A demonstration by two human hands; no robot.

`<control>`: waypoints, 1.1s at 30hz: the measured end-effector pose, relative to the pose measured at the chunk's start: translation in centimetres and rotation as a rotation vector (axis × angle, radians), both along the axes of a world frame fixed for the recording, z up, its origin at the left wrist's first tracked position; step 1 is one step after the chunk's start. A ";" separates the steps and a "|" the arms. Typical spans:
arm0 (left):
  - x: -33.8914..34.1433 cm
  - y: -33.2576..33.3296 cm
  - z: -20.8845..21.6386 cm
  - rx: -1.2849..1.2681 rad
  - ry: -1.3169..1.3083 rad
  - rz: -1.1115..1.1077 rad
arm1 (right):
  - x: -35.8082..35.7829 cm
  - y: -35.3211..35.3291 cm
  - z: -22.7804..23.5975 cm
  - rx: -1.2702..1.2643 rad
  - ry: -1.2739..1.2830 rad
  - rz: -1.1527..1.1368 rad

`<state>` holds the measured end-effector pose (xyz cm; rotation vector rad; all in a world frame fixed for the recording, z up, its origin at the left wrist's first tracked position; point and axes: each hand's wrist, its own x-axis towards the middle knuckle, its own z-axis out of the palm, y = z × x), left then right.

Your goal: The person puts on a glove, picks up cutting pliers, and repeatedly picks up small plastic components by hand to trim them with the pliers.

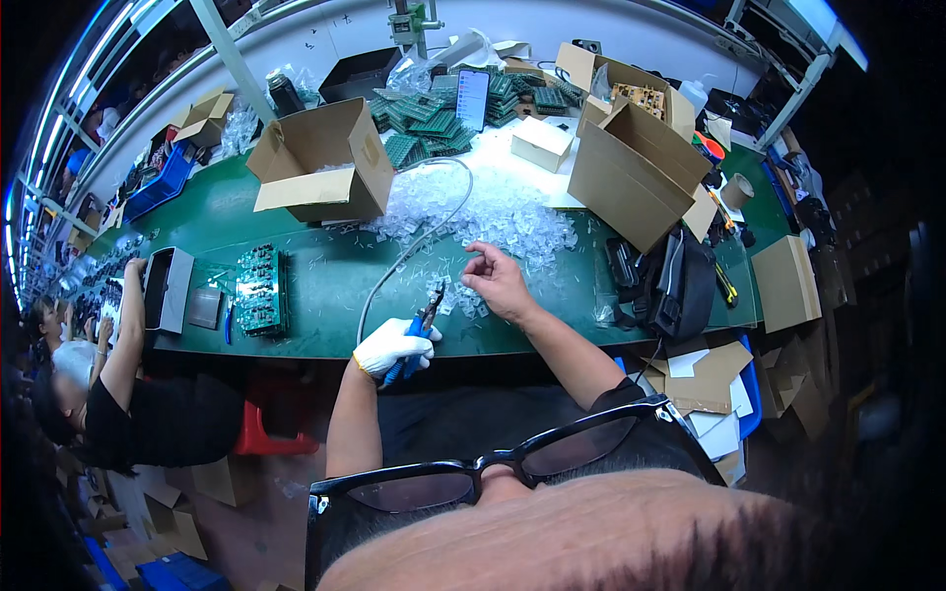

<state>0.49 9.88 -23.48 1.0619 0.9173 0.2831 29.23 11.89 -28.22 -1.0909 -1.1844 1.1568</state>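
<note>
My left hand (396, 348), in a white glove, grips a pair of blue-handled cutting pliers (424, 320). Their dark jaws point up and away over the green table, beside a few small clear plastic pieces (471, 298). My bare right hand (500, 284) hovers just right of the jaws. Its fingers are loosely curled with gaps between them, and I see nothing held in them. Beyond both hands spreads a large heap of small clear plastic pieces (473, 209). A grey cable (402, 258) arcs from beside the glove over the heap.
Open cardboard boxes (330, 192) (641, 172) flank the heap. Green circuit boards (424, 123) and a phone (472, 98) lie behind it. Stacked boards (260, 291) sit left, near a co-worker's arm (125, 335). A black bag (685, 286) lies right.
</note>
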 end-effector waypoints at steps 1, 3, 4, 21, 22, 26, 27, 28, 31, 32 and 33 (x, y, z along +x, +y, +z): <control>0.0 0.0 0.0 -0.001 0.001 0.001 | -0.2 -0.2 -0.1 -0.020 0.112 0.058; 0.1 0.1 0.0 0.004 0.022 -0.010 | -0.8 -0.1 -0.1 -0.044 0.145 0.078; 0.2 0.0 0.0 0.003 0.023 -0.010 | -0.9 -0.2 0.0 -0.060 0.146 0.083; 0.2 -0.2 0.1 0.010 0.030 -0.001 | -1.0 -0.5 1.7 -0.160 0.256 0.122; 0.2 -0.3 0.2 0.010 0.031 -0.002 | -1.2 -0.6 1.7 -0.163 0.253 0.124; 0.3 -0.3 0.5 0.043 0.057 -0.005 | -1.5 -0.7 2.0 -0.174 0.218 0.119; 0.4 -0.3 0.5 0.068 0.075 -0.007 | -1.5 -0.7 2.0 -0.174 0.218 0.117; 0.5 -0.4 0.6 0.068 0.075 -0.010 | -1.5 -0.7 2.0 -0.180 0.211 0.116; 0.9 -0.5 1.0 0.103 0.131 -0.012 | -1.3 -0.7 1.6 -0.179 0.204 0.107; 1.1 -0.6 1.2 0.112 0.151 -0.007 | -1.2 -0.8 1.4 -0.172 0.205 0.104; 1.1 -0.7 1.2 0.121 0.173 0.002 | -1.3 -0.9 1.4 -0.172 0.205 0.104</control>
